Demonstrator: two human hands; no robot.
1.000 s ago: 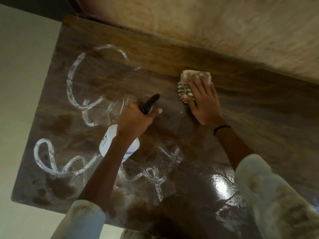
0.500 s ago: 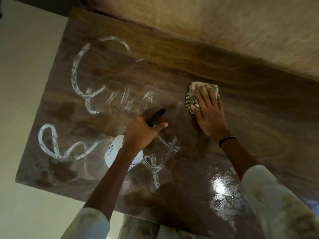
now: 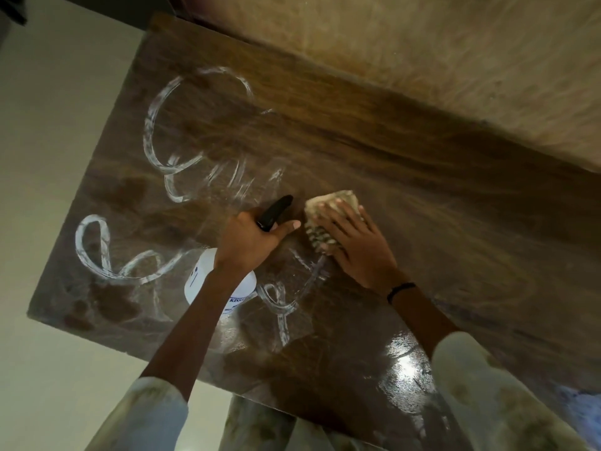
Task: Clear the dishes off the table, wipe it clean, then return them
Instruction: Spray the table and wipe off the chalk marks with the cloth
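Brown, glossy stone-patterned counter (image 3: 406, 196) was seen bare of dishes, so the clearing was judged done and the wiping to be in hand. A crumpled beige-and-dark patterned cloth (image 3: 317, 234) was pressed flat to the counter under the right hand (image 3: 354, 242), whose fingers were spread out over it rather than curled about it. The left hand (image 3: 250, 240) was clenched round the neck of a white plastic spray bottle with a black trigger (image 3: 213, 281), held just beside the cloth at its 9 o'clock, thumb pointed toward it.

White looping streaks of foamy cleaner (image 3: 169, 148) lay unwiped from the cloth's 9 o'clock round to its 11 o'clock, with a second set of loops (image 3: 107, 255) near the counter's 8 o'clock corner and a small curl (image 3: 279, 301) at the cloth's 6 o'clock. From the cloth's 1 o'clock to its 4 o'clock the counter showed no streaks.

The coming stroke was therefore judged to run leftward, across the person's body. The bottle hand stood directly in that path, between the cloth and the bulk of the foam, and would likely have to be lifted or drawn back. The right hand alone was on the cloth.
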